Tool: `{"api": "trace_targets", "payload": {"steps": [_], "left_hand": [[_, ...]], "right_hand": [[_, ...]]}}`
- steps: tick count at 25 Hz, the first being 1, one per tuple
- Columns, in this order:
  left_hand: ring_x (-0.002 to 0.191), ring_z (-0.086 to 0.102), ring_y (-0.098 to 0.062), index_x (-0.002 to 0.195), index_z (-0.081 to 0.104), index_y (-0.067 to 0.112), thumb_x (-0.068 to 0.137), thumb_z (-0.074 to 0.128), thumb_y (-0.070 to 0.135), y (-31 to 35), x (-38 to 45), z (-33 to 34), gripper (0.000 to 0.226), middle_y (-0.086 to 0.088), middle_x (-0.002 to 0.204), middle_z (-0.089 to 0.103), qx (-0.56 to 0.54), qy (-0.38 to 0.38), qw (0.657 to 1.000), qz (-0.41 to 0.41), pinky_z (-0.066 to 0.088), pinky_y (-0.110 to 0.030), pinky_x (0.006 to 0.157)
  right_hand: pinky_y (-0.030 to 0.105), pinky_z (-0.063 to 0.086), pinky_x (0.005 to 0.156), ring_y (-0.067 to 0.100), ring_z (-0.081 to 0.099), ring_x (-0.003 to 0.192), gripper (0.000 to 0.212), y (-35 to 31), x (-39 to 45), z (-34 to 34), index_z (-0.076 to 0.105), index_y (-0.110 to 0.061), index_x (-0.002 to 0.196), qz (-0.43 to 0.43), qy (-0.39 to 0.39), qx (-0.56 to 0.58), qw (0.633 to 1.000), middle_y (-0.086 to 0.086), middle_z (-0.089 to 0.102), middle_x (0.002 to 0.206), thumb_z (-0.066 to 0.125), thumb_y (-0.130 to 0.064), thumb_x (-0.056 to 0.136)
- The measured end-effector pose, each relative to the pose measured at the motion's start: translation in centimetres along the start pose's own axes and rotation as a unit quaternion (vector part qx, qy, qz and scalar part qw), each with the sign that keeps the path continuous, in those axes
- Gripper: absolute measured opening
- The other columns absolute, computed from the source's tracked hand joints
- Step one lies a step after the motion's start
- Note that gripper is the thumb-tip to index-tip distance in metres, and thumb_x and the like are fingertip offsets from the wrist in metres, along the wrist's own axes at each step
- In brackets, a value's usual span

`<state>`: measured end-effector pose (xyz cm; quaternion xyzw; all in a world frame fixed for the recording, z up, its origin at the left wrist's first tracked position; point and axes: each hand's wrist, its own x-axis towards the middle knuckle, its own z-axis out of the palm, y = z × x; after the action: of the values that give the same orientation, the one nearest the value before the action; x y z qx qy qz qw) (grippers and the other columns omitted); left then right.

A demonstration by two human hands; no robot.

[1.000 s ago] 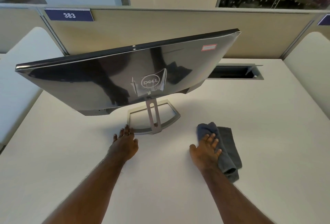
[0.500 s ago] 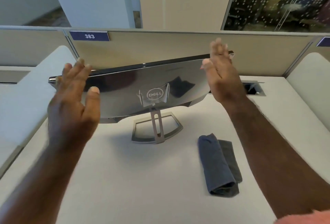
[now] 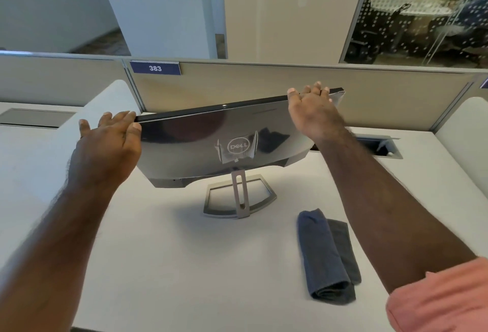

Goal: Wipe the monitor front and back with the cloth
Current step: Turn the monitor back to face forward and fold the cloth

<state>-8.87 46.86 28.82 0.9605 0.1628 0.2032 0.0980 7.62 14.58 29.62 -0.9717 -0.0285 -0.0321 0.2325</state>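
One camera only, head-worn, looking forward and down from above the desk (image 3: 163, 265), close over both forearms. It faces the monitor (image 3: 211, 141) from behind, its back to the lens, the partition (image 3: 264, 88) beyond, with the office past that filling the wide-angle top edge

A person's left hand (image 3: 105, 141) and right hand (image 3: 313, 111) reach the top corners of a monitor (image 3: 211, 144), its back facing the camera. A folded cloth (image 3: 326, 257) lies on the desk (image 3: 158, 265) beside the stand (image 3: 239, 197)

Monitor (image 3: 211, 144) screen side hidden; left corner behind left hand (image 3: 105, 144).
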Motion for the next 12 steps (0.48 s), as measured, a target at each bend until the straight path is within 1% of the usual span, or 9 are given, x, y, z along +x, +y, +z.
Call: {"api": "trace_targets", "payload": {"steps": [5,8,10,12], "left_hand": [[0.14,0.037,-0.03,0.14,0.05,0.011,0.094,0.021,0.04,1.6,-1.8,-0.6,0.062,-0.009,0.148,0.047,0.023,0.0,1.0,0.014,0.014,-0.054,0.118],[0.14,0.038,-0.029,0.139,0.052,0.01,0.094,0.021,0.04,3.2,-3.5,-1.2,0.062,-0.008,0.146,0.049,0.029,-0.002,0.999,0.027,0.015,-0.053,0.117],[0.14,0.038,-0.027,0.137,0.054,0.011,0.094,0.022,0.039,4.4,-4.6,-1.8,0.061,-0.006,0.145,0.051,0.023,-0.011,0.999,0.035,0.015,-0.051,0.117],[0.139,0.039,-0.025,0.136,0.056,0.013,0.094,0.021,0.04,5.8,-5.9,-2.3,0.061,-0.004,0.144,0.051,0.024,-0.027,0.998,0.054,0.014,-0.048,0.117]], "right_hand": [[0.044,0.003,0.12,0.023,-0.002,0.152,0.068,0.0,2.4,-1.2,0.012,-0.013,0.156,-0.008,-0.048,0.023,0.999,0.006,-0.002,0.165,0.015,-0.053,0.101],[0.045,0.002,0.12,0.021,-0.004,0.152,0.066,-0.5,3.7,-2.3,0.011,-0.017,0.156,-0.019,-0.077,0.008,0.997,0.003,-0.005,0.165,0.014,-0.053,0.101],[0.047,0.003,0.122,0.023,-0.003,0.152,0.064,-1.2,4.4,-3.1,0.011,-0.018,0.156,-0.024,-0.097,-0.025,0.995,0.005,-0.005,0.165,0.014,-0.051,0.102],[0.049,0.007,0.122,0.028,0.005,0.151,0.062,-2.2,4.8,-3.8,0.016,-0.015,0.156,-0.024,-0.115,-0.018,0.993,0.008,0.002,0.165,0.018,-0.047,0.103]]}}
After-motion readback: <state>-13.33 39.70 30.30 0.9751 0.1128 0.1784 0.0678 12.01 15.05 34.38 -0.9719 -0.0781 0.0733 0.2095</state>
